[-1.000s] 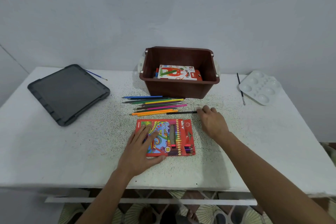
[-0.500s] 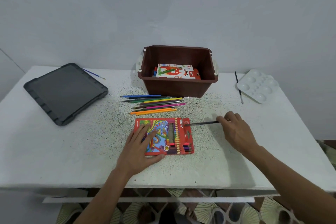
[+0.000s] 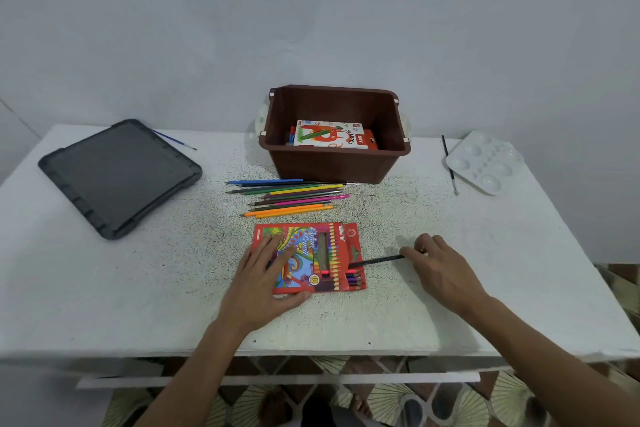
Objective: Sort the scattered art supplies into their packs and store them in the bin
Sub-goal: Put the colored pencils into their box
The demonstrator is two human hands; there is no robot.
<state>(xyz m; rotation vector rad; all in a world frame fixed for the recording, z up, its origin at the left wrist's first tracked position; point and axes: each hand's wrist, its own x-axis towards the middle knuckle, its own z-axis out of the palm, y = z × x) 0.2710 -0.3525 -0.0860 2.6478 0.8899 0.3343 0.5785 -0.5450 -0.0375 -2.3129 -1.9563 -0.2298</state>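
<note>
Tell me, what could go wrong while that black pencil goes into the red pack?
The black pencil may catch at the mouth of the red pack. The pack may slide if the left hand lifts. The right hand pinches only the pencil's end, so it may wobble.

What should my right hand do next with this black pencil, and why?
Probably slide the black pencil leftward into the red pack: the right hand pinches its far end, its tip sits at the pack's right end beside other pencils, and the left hand presses the pack flat.
</note>
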